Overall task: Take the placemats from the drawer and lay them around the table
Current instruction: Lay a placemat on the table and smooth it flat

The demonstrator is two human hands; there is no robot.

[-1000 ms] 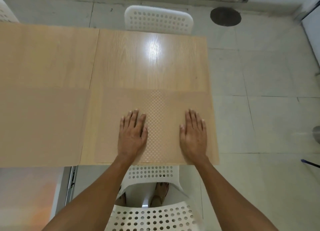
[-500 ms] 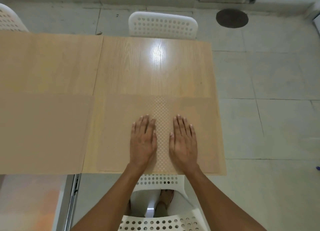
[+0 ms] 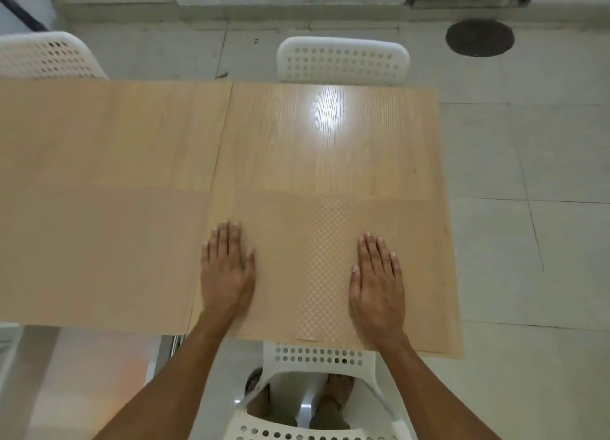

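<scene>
The thin tan placemat with a checkered woven band down its middle [image 3: 326,268] lies flat on the near right part of the light wood-grain worktop [image 3: 330,142], its near edge running along the worktop's near edge and its right edge close to the worktop's right edge. I see my left hand [image 3: 227,274] palm-down on the mat's left margin, fingers [image 3: 226,238] straight and close together, pressing on the surface without curling round anything. My right hand [image 3: 376,288] rests palm-down on the mat to the right of the checkered band, fingers [image 3: 373,251] likewise straight and held together, thumb alongside. The two hands are well apart, with the patterned band between them.

To the left, a second plain tan placemat [image 3: 99,255] lies flat on the adjoining panel of the worktop, just beside the first; I cannot tell whether their edges touch. A seam runs front to back between the two worktop panels, and a bright glare sits on the far right panel.

A white perforated plastic chair [image 3: 343,62] stands at the far side of the worktop, another white perforated chair [image 3: 46,57] at the far left, and a third white perforated chair [image 3: 317,357] just under the near edge between my forearms. Pale grey floor tiles [image 3: 528,241] spread to the right, with a dark round floor cover [image 3: 480,37] near the far wall.
</scene>
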